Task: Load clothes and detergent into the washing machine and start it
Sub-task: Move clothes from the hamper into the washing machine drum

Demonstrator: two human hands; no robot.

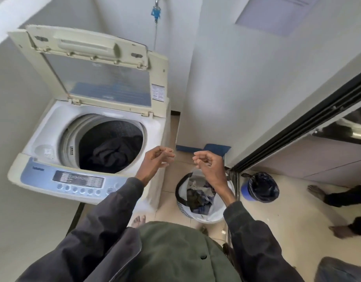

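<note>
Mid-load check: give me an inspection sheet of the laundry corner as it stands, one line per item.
Surface: pale tiled floor, bare around the machine.
Job's things: cream top-loading washing machine, hinged lid raised; dark clothes low in the drum; round white laundry basket with black rim beside it, still holding mixed garments. Detergent: nothing seen.
Clutter: blue bin with black liner; blue cloth on the floor by the wall.
Grippers: left hand and right hand both raised, fingers curled; any thin item between them is too faint to tell.
Cables: thin line with blue clip hanging on the wall.
Surroundings: white walls; dark sliding-door frame on the right.
</note>
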